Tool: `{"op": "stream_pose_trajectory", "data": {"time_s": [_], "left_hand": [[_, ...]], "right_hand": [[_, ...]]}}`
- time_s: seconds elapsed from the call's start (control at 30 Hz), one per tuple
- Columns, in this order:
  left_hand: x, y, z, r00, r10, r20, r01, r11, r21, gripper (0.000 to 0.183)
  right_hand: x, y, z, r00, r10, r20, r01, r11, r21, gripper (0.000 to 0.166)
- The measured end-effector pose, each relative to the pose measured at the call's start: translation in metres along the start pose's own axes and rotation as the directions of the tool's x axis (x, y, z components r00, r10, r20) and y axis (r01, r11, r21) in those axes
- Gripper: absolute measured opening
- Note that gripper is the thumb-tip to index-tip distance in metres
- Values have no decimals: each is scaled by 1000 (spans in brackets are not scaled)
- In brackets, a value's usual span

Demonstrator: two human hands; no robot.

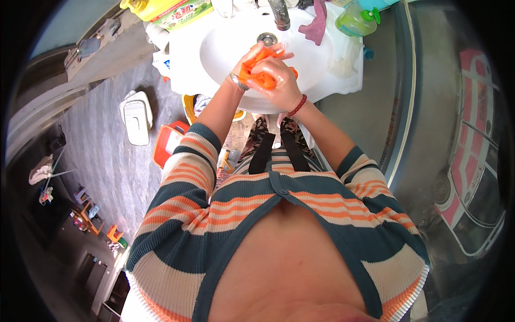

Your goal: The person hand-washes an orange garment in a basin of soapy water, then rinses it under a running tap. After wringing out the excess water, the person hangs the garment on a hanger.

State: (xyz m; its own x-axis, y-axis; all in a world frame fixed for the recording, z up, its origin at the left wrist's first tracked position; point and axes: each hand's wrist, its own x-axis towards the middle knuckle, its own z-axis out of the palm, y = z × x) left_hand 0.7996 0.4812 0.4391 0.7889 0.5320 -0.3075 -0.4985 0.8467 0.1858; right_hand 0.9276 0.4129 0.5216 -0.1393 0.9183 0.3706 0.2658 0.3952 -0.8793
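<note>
Over the near part of a white washbasin (217,60), both my hands are closed around a wet orange cloth (263,80). My left hand (251,58), with a metal watch at the wrist, lies behind and partly beneath the cloth; some of its fingers stick out on the far side. On top, my right hand (279,76) presses and bunches the fabric; a red braided bracelet (298,106) circles that wrist. Water runs from the metal faucet (282,20) just beyond the fingers. The round drain (267,39) shows beside the stream.
A mauve cloth (316,24) hangs over the basin's back edge. At its right corner stands a green pump bottle (356,22), at the left a yellow detergent jug (169,12). An orange-red basin (167,141) and a white stool (136,120) are on the floor at left.
</note>
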Motion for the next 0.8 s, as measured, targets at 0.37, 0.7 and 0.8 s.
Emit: {"op": "stream_pose_trajectory", "data": {"time_s": [0.37, 0.7, 0.8], "left_hand": [[6, -19, 72, 665, 590, -458, -331, 782, 528, 12], [-26, -22, 121, 414, 708, 572, -461, -379, 803, 16], [-29, -18, 133, 404, 504, 763, -474, -598, 646, 19]], "right_hand": [[2, 37, -19, 691, 720, -66, -332, 397, 856, 14], [14, 55, -19, 648, 627, 433, -446, -149, 882, 30], [27, 66, -29, 644, 463, 609, -712, 70, 699, 26]]}}
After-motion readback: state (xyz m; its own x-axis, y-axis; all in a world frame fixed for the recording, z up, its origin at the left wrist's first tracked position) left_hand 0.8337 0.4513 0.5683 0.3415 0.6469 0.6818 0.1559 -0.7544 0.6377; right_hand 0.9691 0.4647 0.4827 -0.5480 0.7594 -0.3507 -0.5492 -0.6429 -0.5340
